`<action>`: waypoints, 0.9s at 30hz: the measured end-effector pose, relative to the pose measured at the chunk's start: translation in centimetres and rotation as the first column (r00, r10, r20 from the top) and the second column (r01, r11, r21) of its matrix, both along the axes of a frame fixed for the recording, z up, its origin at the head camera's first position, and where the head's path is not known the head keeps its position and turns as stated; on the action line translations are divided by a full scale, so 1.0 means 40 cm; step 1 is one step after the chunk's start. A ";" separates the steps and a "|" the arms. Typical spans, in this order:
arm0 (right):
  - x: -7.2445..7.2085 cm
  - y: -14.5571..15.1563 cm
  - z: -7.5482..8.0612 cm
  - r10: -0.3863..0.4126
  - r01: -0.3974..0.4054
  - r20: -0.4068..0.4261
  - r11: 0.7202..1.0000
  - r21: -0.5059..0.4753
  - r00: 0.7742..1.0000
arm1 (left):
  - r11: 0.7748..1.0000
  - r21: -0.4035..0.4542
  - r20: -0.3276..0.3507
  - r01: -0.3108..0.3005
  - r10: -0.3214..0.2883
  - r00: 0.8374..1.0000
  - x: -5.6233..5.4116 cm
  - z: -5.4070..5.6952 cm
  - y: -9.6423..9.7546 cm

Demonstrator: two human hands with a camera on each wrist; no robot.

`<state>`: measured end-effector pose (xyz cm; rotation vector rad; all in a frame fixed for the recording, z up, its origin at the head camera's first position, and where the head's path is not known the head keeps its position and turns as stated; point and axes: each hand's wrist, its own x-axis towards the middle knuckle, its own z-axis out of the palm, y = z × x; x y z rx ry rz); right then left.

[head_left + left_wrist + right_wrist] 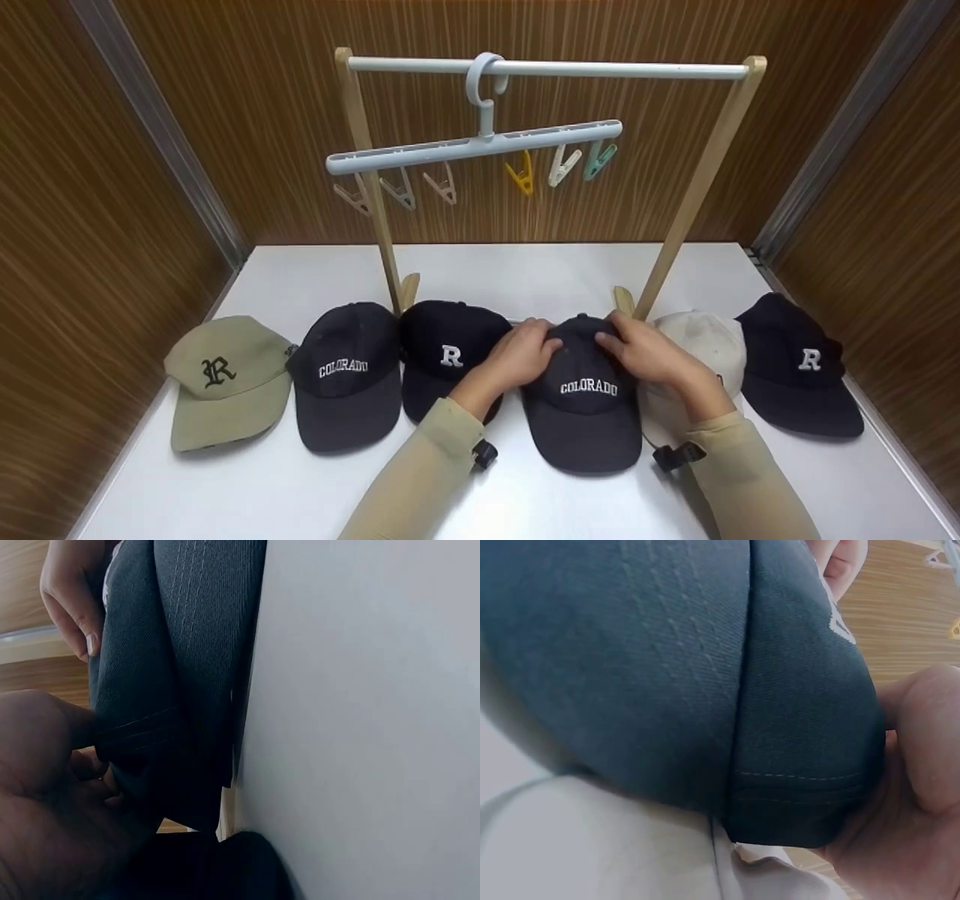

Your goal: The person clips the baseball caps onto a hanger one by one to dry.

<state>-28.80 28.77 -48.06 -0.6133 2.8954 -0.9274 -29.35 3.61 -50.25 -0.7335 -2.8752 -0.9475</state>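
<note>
Gripping the dark navy cotton "COLORADO" cap (pixel 583 382) by its crown, the left hand (pixel 517 356) and right hand (pixel 646 351) curl around either side as it rests on the white tabletop (pixel 525 495), fourth from the left in the row. Judging by this, pick-up is under way; lifting toward the far white clip hanger (pixel 472 146) likely comes next.

Wood-grain panelled walls (pixel 247 135) enclose a white table (pixel 525 270).
</note>
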 end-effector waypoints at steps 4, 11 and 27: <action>0.000 0.002 -0.003 0.001 -0.001 0.011 1.000 -0.018 1.000 | 1.000 0.019 0.018 0.007 -0.007 1.000 -0.001 -0.001 -0.001; -0.002 0.005 -0.002 -0.001 0.002 0.032 0.999 -0.053 0.999 | 0.999 0.039 0.023 0.024 -0.024 0.999 -0.002 0.002 -0.004; 0.005 0.010 0.018 -0.002 0.004 0.036 0.998 -0.068 0.999 | 0.995 0.087 0.068 0.044 -0.050 0.996 0.001 0.028 -0.012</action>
